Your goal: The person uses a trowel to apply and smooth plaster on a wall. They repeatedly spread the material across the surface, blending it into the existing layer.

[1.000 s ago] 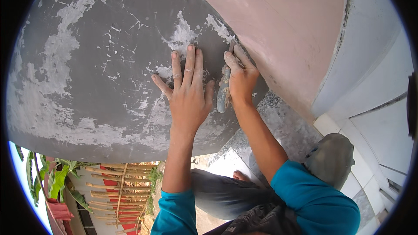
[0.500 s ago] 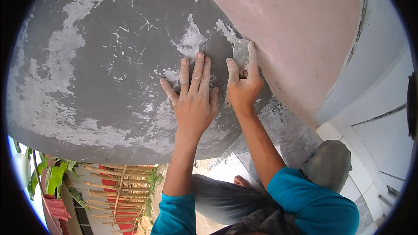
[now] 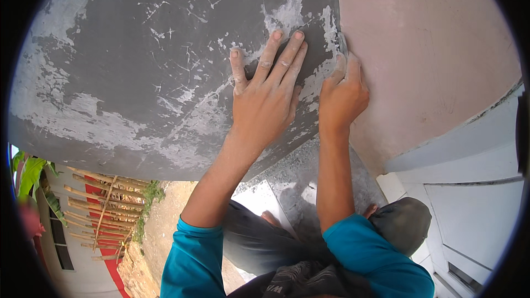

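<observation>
Grey surface: broad and smooth-looking, marked with pale patches; its right edge runs beside a pink wall.
Left hand: laid on the grey surface, fingers extended and parted, gripping nothing.
Right hand: at that right edge, fingers curled, thumb and forefinger seeming to pinch a thin flat tool; the hand hides most of it, so a scraper is only my best reading.
Tool's feel: probably light, with a stiff blade; the dust on the fingers could make it slip. Best held low on the blade, thumb against one face, forefinger against the other.
Surface's feel: likely hard and unyielding, the pale patches perhaps brittle; a spread hand away from the edge should brace well.
Lower left: a pole fence, well apart from both hands.
</observation>
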Tool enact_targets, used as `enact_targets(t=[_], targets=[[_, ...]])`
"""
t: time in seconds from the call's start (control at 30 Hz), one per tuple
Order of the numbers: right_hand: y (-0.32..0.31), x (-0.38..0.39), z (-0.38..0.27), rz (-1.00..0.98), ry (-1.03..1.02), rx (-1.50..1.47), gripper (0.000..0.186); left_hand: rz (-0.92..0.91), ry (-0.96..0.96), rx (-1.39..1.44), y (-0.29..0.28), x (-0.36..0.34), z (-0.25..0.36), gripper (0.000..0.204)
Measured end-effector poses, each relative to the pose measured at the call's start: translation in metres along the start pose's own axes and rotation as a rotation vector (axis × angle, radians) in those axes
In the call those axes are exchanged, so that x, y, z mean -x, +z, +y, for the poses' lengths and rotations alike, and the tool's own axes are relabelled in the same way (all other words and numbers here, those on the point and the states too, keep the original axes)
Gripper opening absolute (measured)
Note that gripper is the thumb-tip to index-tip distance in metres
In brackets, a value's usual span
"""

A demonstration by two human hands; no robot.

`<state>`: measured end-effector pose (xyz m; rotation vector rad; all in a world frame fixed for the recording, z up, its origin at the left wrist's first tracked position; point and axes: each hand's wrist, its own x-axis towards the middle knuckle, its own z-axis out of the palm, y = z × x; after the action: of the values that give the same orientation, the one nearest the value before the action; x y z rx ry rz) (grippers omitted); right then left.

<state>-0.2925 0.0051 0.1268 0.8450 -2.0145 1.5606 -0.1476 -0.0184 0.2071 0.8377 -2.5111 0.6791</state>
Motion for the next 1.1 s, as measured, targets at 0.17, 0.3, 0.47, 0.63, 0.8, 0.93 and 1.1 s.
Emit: enact_targets(t=[0.17,0.3,0.47,0.63,0.8,0.93,1.1], targets=[[-0.013,0.024,0.003,-0.111,0.068,0.024,0.013,0.024,0.02,0.056,0.0,0.002,-0.004,0.082],[-0.032,0.003,-0.019,-0.156,0.304,-0.315,0.021,0.044,0.029,0.073,0.001,0.002,-0.004,0.084],[-0.015,-0.027,-0.032,-0.139,0.167,-0.22,0.028,0.085,0.012,0.153,0.0,0.002,-0.002,0.083],[0.01,0.023,-0.005,-0.086,0.28,-0.244,0.03,0.024,0.012,0.108,-0.004,0.003,-0.006,0.083],[0.004,0.022,-0.017,0.023,0.32,-0.405,0.032,0.043,0.021,0.115,-0.004,0.004,-0.008,0.085],[0.003,-0.008,-0.02,-0.116,0.255,-0.428,0.033,0.026,0.005,0.085,-0.003,0.003,-0.003,0.086],[0.009,0.024,-0.008,-0.058,0.388,-0.313,0.031,0.014,0.011,0.063,-0.004,0.0,-0.003,0.086]])
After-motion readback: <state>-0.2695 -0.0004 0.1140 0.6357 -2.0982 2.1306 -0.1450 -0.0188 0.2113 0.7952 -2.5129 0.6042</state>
